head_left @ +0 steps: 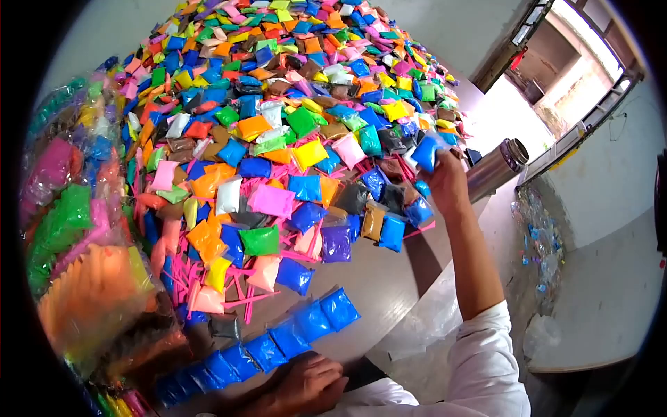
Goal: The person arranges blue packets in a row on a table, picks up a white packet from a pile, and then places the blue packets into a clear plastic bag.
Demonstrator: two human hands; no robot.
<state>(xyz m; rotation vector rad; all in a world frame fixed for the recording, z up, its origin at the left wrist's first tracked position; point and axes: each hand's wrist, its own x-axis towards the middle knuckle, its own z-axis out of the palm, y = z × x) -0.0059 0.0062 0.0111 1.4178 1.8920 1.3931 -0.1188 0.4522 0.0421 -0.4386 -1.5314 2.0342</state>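
Observation:
My right hand reaches out to the right edge of a big heap of small coloured packets. Its fingers are closed on a blue packet in clear wrapping. Low in the view, my left hand is curled at the near side of the table; what it holds, if anything, is hidden. Just beyond it lies a slanting row of blue packets, some of them overlapping. Pink plastic sticks lie among the front packets of the heap.
Clear bags of packets are piled at the left. A metal flask stands tilted-looking beside my right forearm. Clear plastic film hangs at the table's edge. More wrappers lie on the floor at right, below a bright doorway.

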